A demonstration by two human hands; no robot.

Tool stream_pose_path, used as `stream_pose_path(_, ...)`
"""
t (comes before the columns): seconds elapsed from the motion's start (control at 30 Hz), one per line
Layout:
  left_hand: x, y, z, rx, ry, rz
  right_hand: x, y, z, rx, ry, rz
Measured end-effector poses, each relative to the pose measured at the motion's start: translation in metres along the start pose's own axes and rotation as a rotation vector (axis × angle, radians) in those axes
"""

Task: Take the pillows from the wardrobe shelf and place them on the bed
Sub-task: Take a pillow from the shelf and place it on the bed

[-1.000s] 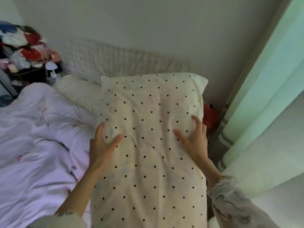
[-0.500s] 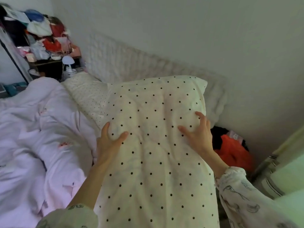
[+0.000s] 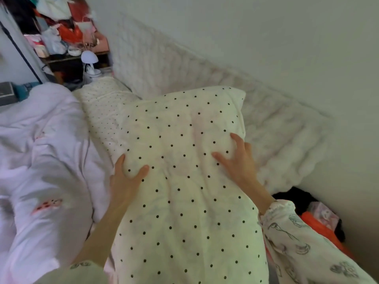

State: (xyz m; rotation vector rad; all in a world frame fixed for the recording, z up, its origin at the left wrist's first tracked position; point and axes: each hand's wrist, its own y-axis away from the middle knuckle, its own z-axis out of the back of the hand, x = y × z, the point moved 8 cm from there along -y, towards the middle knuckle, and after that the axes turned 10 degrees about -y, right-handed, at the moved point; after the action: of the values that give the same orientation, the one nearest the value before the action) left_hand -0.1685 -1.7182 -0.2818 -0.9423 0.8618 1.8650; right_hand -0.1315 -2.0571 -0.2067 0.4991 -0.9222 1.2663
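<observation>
A person carries a dotted pillow [image 3: 184, 181] across the centre of the frame toward the bed [image 3: 41, 160], the left hand [image 3: 125, 181] gripping its left edge with thumb dug into the fabric and the right hand [image 3: 240, 162] grasping the right edge with fingers spread. A second pillow [image 3: 102, 105] already lies at the head of the bed, upper left of centre, beside the quilted headboard [image 3: 266, 124]; the carried one appears not yet set down, so its placing is the step left

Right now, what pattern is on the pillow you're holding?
Cream pillow with small black polka dots, seen in the head view.
</observation>
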Motion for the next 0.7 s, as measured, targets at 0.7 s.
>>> stream_pose_path(0.7,0.021,-0.121,-0.156,-0.217,-0.083,0.392,-0.11,-0.269,-0.138,0.507,-0.003,0.111)
